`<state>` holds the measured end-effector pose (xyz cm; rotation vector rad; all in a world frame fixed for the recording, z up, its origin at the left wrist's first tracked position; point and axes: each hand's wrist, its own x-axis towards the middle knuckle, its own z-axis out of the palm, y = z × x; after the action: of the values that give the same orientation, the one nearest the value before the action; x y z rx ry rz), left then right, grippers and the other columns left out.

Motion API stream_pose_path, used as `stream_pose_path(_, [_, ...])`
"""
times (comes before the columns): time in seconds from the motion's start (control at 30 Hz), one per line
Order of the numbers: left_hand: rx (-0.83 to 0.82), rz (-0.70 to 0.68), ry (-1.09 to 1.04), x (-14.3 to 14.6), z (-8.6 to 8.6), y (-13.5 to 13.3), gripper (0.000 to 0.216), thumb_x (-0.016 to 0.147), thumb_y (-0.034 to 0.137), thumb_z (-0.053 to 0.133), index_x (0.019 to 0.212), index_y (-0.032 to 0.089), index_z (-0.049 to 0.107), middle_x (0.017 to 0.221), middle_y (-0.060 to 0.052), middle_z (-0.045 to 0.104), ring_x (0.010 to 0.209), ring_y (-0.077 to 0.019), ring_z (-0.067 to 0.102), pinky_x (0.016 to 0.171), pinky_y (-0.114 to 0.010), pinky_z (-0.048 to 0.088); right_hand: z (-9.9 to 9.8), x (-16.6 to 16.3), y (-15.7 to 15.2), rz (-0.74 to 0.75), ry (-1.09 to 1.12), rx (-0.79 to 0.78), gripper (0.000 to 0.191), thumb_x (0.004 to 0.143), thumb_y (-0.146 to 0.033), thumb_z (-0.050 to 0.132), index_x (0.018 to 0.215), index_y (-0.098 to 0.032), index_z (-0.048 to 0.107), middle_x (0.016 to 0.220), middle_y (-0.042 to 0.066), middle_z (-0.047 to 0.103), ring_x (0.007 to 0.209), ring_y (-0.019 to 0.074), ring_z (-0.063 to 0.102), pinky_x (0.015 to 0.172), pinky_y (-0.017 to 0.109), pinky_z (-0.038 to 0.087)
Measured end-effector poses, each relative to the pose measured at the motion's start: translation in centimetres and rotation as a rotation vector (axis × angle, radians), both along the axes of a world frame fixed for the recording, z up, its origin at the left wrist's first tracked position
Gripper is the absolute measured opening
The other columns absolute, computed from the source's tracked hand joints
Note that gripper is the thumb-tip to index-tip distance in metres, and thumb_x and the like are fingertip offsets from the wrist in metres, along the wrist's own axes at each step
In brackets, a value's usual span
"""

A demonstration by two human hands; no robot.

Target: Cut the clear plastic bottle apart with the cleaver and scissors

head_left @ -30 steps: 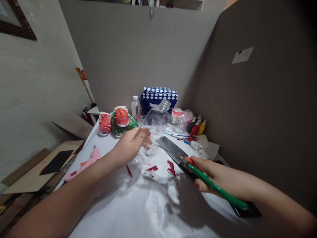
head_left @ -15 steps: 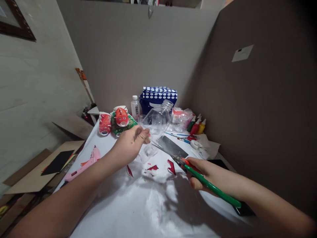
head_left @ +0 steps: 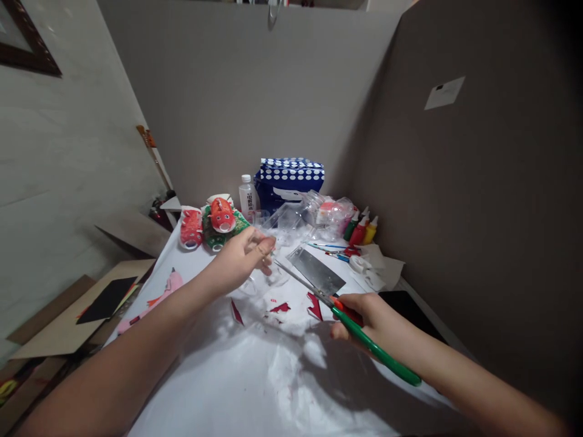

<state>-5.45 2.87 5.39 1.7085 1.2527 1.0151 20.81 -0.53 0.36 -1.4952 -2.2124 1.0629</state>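
Observation:
A clear plastic bottle (head_left: 291, 215) is pinched in my left hand (head_left: 248, 255), its threaded neck tilted up and away to the right. Its see-through walls make the lower edge hard to trace. My right hand (head_left: 371, 318) is wrapped round the green and orange handles of a pair of scissors (head_left: 378, 352). The metal blades point up and left, with their tips close by my left fingertips and the bottle's edge. Whether the tips touch the plastic I cannot tell. Below the hands, several dark red scraps (head_left: 280, 308) lie on the white table cover (head_left: 255, 376).
A pink glue gun (head_left: 155, 300) lies at left. Red painted figures (head_left: 222, 215), a small labelled bottle (head_left: 248, 197) and a blue bag (head_left: 289, 188) stand behind. To the right are paint bottles (head_left: 359, 232), brushes (head_left: 337, 257), a grey plate (head_left: 319, 272) and a black tablet-like object (head_left: 410, 309).
The clear bottle has tipped lower, its neck moving down and to the right. The scissors have shifted slightly left and their blades now look more closed.

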Motion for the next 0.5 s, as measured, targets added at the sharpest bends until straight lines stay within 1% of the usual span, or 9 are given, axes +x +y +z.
stream_pose_path(0.07, [-0.106,-0.026,-0.122,0.0,0.1,0.2,0.045,0.076,0.058,0.061,0.089,0.017,0.048,0.085,-0.002,0.063,0.071,-0.0202,0.069,0.067,-0.033,0.051,-0.3,0.1,0.1,-0.006,0.040,-0.009,0.043,0.072,-0.058,0.064,0.065,-0.019,0.045,0.058,-0.006,0.031,0.055,0.0096,0.029,0.049,0.024,0.020])
stream_pose_path(0.1, [-0.148,-0.041,-0.145,0.0,0.2,0.2,0.046,0.074,0.056,0.064,0.091,0.016,0.050,0.092,-0.005,0.063,0.076,-0.0224,0.070,0.066,-0.031,0.051,-0.4,0.1,0.2,-0.008,0.063,-0.027,0.043,0.072,-0.058,0.063,0.066,-0.019,0.046,0.058,-0.006,0.031,0.055,0.0098,0.029,0.049,0.024,0.021])
stream_pose_path(0.17, [-0.210,-0.065,-0.130,0.0,0.5,0.1,0.050,0.070,0.051,0.069,0.100,0.015,0.053,0.106,-0.010,0.064,0.089,-0.0273,0.070,0.065,-0.029,0.050,-0.5,0.1,0.2,-0.015,0.109,-0.060,0.042,0.073,-0.058,0.062,0.068,-0.019,0.048,0.059,-0.005,0.035,0.056,0.0102,0.031,0.049,0.023,0.022])
stream_pose_path(0.23, [-0.254,-0.074,-0.095,-0.1,0.9,-0.2,0.057,0.068,0.045,0.073,0.111,0.015,0.053,0.114,-0.014,0.064,0.100,-0.0301,0.066,0.065,-0.029,0.050,-0.5,0.1,0.0,-0.029,0.142,-0.076,0.039,0.074,-0.055,0.061,0.069,-0.018,0.050,0.060,-0.005,0.038,0.056,0.0106,0.033,0.050,0.023,0.023])
stream_pose_path(0.3, [-0.300,-0.082,-0.052,-0.4,1.1,-0.3,0.067,0.064,0.041,0.077,0.120,0.014,0.050,0.117,-0.016,0.065,0.106,-0.0306,0.064,0.071,-0.032,0.051,-0.5,0.0,-0.3,-0.034,0.166,-0.084,0.036,0.075,-0.052,0.061,0.070,-0.018,0.050,0.059,-0.005,0.038,0.057,0.0107,0.034,0.050,0.023,0.024])
stream_pose_path(0.33, [-0.321,-0.092,-0.028,-0.6,1.2,-0.4,0.070,0.063,0.039,0.078,0.122,0.014,0.050,0.117,-0.016,0.065,0.108,-0.0304,0.063,0.075,-0.034,0.052,-0.5,0.0,-0.4,-0.027,0.176,-0.093,0.034,0.075,-0.050,0.061,0.071,-0.018,0.051,0.059,-0.005,0.038,0.056,0.0105,0.034,0.050,0.023,0.024])
stream_pose_path(0.43, [-0.337,-0.150,0.086,-1.3,1.6,-0.4,0.068,0.058,0.037,0.081,0.117,0.014,0.055,0.115,-0.014,0.067,0.108,-0.0287,0.063,0.086,-0.036,0.051,-0.8,-0.1,-0.7,0.012,0.202,-0.124,0.033,0.076,-0.050,0.060,0.075,-0.018,0.052,0.060,-0.005,0.038,0.056,0.0102,0.033,0.050,0.023,0.024])
stream_pose_path(0.5, [-0.309,-0.183,0.179,-1.7,2.0,-0.6,0.060,0.057,0.038,0.081,0.109,0.016,0.059,0.108,-0.011,0.071,0.104,-0.0275,0.065,0.086,-0.036,0.051,-1.0,-0.1,-0.9,0.032,0.205,-0.134,0.034,0.076,-0.051,0.060,0.078,-0.018,0.053,0.061,-0.005,0.039,0.056,0.0103,0.034,0.050,0.022,0.025])
